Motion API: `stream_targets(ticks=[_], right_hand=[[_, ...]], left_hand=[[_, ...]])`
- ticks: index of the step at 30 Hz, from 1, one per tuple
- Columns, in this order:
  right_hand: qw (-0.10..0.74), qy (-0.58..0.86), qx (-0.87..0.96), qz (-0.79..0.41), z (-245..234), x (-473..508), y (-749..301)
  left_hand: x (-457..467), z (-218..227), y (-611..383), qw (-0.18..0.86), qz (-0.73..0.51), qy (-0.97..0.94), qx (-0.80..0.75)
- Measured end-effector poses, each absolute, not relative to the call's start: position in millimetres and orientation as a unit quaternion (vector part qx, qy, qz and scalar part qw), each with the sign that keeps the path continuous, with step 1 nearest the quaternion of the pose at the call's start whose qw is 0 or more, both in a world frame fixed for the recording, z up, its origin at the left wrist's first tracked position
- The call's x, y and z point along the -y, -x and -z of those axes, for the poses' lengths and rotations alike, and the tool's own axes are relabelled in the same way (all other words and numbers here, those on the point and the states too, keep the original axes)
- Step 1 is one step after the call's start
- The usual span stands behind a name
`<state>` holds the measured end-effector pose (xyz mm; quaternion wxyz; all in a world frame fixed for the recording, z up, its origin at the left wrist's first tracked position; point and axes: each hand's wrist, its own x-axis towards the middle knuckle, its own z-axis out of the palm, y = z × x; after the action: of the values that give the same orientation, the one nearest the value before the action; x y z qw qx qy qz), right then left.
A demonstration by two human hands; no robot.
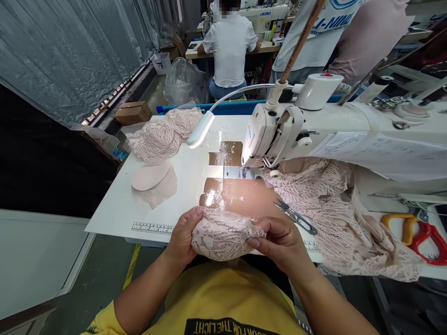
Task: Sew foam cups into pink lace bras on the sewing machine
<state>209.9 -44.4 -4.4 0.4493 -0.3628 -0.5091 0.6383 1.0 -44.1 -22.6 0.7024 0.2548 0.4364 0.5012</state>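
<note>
both hands are closed on one lace piece [223,235], a rounded, pale pink bundle held at the near edge of the white table [115,209], in front of the sewing machine [275,132] and a little to the left of its needle end. the left hand [181,239] cups the piece's left side, thumb on top and fingers curled under it. the right hand [281,242] grips the right side, its thumb pressed onto the lace and its fingers folded beneath. the piece fills the gap between the two hands and touches both; it is lifted just above the table edge, over the yellow shirt.

thread snips [296,217] lie on the table in front of the sewing machine, just beside the right hand and apart from it. a loose heap of the same lace [335,209] spreads under and in front of the sewing machine's arm. red and yellow scissors [419,232] lie in front of the sewing machine's far right end. to the left of the sewing machine sit a second lace pile [164,135] and, nearer, some flat foam pads [150,176]. a gooseneck lamp [200,130] reaches out leftward from the sewing machine's head. behind the sewing machine a person in a white shirt [230,46] sits facing away.
</note>
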Motion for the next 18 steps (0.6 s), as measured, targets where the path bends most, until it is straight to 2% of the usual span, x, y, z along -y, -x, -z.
stream_targets(ticks=[4, 7, 9, 11, 15, 18], right_hand=[[0.401, 0.329, 0.608, -0.601, -1, 45, -211], [0.356, 0.324, 0.705, -0.521, -5, 44, -208], [0.343, 0.321, 0.742, -0.478, -6, 43, -206], [0.353, 0.32, 0.756, -0.449, -7, 42, -203], [0.391, 0.346, 0.751, -0.405, -6, 40, -198], [0.404, 0.384, 0.734, -0.388, -3, 39, -195]], left_hand=[[34, 17, 13, 0.572, -0.547, -0.418, -0.445], [28, 5, 20, 0.526, -0.442, -0.641, -0.342], [26, -2, 18, 0.547, -0.301, -0.718, -0.306], [27, -4, 14, 0.587, -0.217, -0.715, -0.312], [32, 3, 6, 0.66, -0.217, -0.641, -0.326], [34, 6, 5, 0.672, -0.232, -0.624, -0.325]])
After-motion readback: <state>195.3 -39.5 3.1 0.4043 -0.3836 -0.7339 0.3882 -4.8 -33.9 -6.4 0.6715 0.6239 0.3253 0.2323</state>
